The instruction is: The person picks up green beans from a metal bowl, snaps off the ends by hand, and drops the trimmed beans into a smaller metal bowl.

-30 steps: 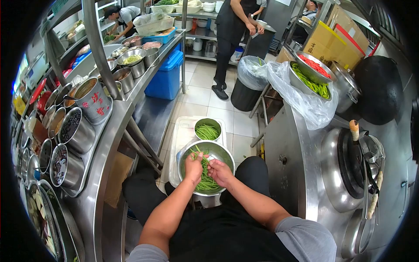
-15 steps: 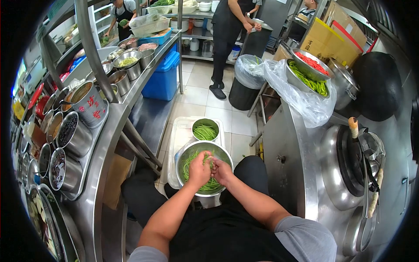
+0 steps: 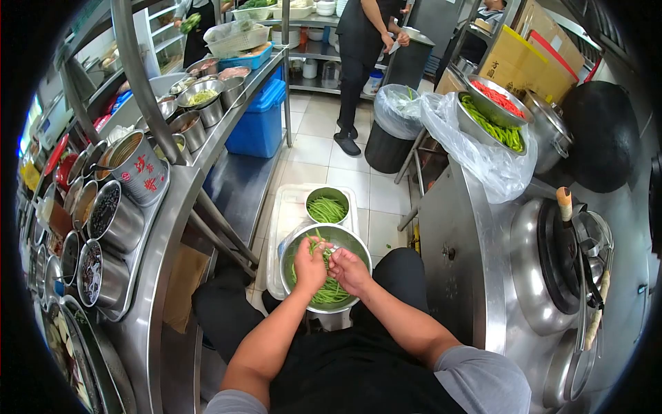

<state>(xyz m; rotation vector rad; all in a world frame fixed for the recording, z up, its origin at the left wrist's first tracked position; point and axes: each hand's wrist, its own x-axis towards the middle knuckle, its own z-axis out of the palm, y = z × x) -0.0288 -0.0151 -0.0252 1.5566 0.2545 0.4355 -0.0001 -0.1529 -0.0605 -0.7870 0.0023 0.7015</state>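
Note:
A large metal bowl (image 3: 364, 252) of green beans (image 3: 331, 292) sits low between my knees. Above it, my left hand (image 3: 310, 265) is closed around some green beans, whose ends stick out past the fingers. My right hand (image 3: 349, 270) is beside it, thumb and fingers pinched at the beans near the left fingertips; what exactly it grips is too small to make out. Just beyond the bowl, a smaller round container (image 3: 327, 205) holds more green beans. Both stand at a white tray (image 3: 286, 205) on the floor.
Metal shelving (image 3: 181, 228) with pots of ingredients runs along the left, above a blue bin (image 3: 256, 124). At right is a steel counter (image 3: 493, 276) with bowls of red and green peppers (image 3: 493, 124). A person (image 3: 358, 62) stands ahead near a lined trash bin (image 3: 393, 138).
My hands have moved slightly apart, and more of the beans shows above my left fingers. The person ahead has shifted their hands. The view has moved slightly.

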